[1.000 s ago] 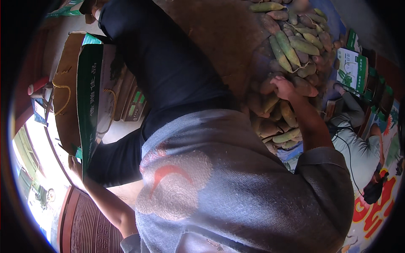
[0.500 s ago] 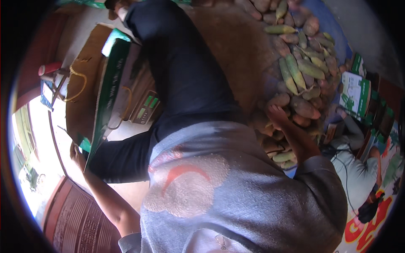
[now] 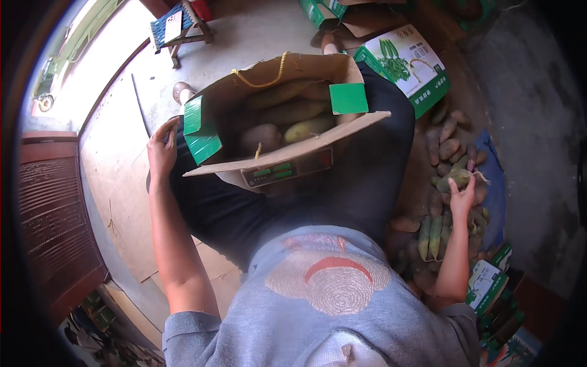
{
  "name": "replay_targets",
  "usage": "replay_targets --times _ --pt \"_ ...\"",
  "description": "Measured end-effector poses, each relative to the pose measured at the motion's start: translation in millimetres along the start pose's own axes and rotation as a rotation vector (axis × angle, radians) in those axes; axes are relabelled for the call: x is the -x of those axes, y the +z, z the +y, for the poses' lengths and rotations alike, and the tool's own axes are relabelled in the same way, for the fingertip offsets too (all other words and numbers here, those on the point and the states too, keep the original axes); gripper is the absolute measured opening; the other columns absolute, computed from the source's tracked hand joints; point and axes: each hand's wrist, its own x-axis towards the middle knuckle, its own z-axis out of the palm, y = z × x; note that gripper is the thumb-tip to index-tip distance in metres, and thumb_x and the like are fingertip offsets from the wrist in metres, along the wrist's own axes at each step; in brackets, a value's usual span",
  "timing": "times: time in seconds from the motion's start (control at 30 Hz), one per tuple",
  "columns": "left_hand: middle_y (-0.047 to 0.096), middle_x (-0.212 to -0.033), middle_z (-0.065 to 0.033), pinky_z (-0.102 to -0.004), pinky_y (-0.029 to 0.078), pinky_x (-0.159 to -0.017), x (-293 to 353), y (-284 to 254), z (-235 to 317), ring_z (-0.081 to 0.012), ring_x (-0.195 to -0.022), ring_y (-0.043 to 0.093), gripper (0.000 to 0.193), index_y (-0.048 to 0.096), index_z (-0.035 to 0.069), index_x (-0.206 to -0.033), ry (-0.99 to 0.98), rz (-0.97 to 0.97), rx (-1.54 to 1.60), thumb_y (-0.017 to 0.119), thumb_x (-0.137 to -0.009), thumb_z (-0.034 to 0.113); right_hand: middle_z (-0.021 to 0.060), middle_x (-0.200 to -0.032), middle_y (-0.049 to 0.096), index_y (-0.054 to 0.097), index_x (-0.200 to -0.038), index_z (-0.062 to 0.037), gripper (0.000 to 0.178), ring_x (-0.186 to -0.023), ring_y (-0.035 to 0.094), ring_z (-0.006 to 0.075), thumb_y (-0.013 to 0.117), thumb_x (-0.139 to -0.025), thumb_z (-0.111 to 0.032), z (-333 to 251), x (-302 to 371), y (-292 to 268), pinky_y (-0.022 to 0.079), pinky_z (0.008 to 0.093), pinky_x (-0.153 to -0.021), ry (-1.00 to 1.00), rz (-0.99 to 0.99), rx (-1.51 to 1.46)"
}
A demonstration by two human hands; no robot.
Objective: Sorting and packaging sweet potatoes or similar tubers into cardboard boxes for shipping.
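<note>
On the right, my right hand is closed around a green radish with a thin pale root, held over the pile. My left hand is beside the left end of an open cardboard box, its fingers loosely bent and apart, with nothing seen in them. Green end flaps and a yellow rope handle show on the box. Inside lie several long radishes, dim in the shade. Beneath the box's near edge shows a scale with a green-marked panel, between my legs.
Green radishes and brownish-purple roots are heaped on a blue sheet at right. A green-and-white carton stands beyond my right knee. A low stool holding a phone is at far left; a brown wooden panel is nearer.
My view has swung toward the box, which now sits upright with its contents showing. My right hand has lifted a green radish off the pile. My left hand remains by the box.
</note>
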Motion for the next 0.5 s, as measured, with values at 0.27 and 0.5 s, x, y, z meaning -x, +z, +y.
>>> replay_targets --times 0.27,0.5 --pt "0.074 -0.113 -0.0178 -0.0386 0.055 -0.094 -3 -7 -7 -0.0326 -0.105 0.072 0.025 0.074 0.006 -0.118 -0.028 -0.025 0.039 0.064 -0.095 0.008 0.0124 -0.136 0.061 0.052 -0.138 -0.0002 0.053 -0.123 0.059 0.0212 0.075 -0.091 -0.002 -315 -85 -35 0.047 0.0353 -0.108 -0.514 -0.150 -0.600" --pt "0.076 -0.112 -0.0159 -0.0356 0.054 -0.095 1 -16 -10 -0.0270 -0.106 0.073 0.024 0.074 0.004 -0.119 -0.042 -0.008 0.064 0.065 -0.097 0.007 0.0169 -0.110 0.070 0.054 -0.134 -0.0049 0.058 -0.104 0.067 0.0318 0.080 -0.083 -0.012 -467 -62 66 0.053 0.0409 -0.093 -0.964 -0.837 -0.075"
